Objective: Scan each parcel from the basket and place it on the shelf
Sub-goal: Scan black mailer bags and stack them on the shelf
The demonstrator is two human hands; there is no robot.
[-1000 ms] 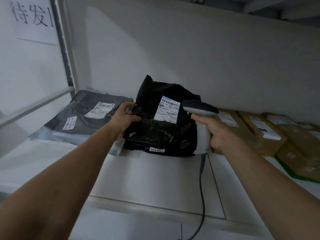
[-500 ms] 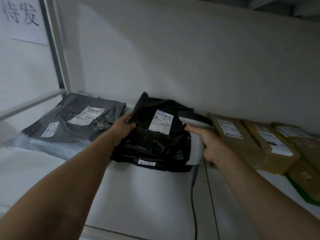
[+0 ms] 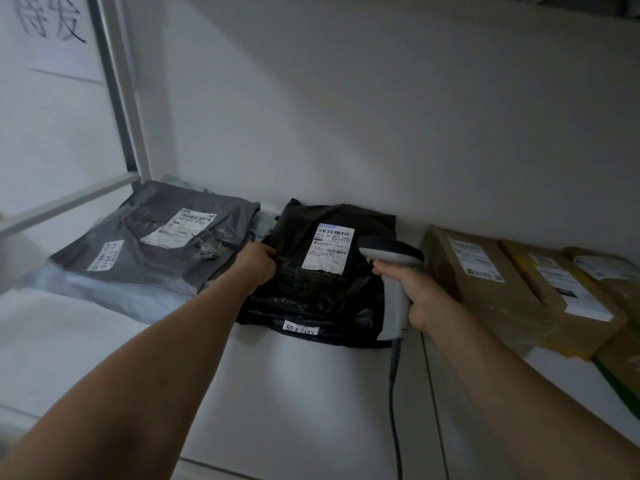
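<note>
Since the earlier frames, the black parcel [image 3: 318, 299] has been lowered from a propped-up pose and pushed towards the back wall [image 3: 381, 116]. Both hands have been kept at its sides.

Head view: the black parcel is seen lying on the white shelf [image 3: 311, 393], its far edge against the wall. A white shipping label [image 3: 328, 247] with barcodes is stuck on its upper face, and a small sticker [image 3: 300, 330] reading 55-4-2407 is seen at its six o'clock edge. The parcel's nine o'clock edge is gripped by the left hand [image 3: 256, 263], whose fingers are curled into the black film. At the parcel's three o'clock side, the handle of a barcode scanner [image 3: 391, 254] is clasped by the right hand [image 3: 415, 292], fingers wrapped round it. The scanner's head is held just beside the label, and its cable [image 3: 394, 410] is seen hanging down towards six o'clock.

At nine o'clock of the black parcel, a grey poly mailer [image 3: 149, 251] with two labels is laid over a pale blue mailer [image 3: 114, 299]. At three o'clock, labelled cardboard boxes [image 3: 485, 282] are lined up along the wall. At eleven o'clock, a metal upright [image 3: 121, 98] and a paper sign [image 3: 52, 26] with handwritten characters are visible.
</note>
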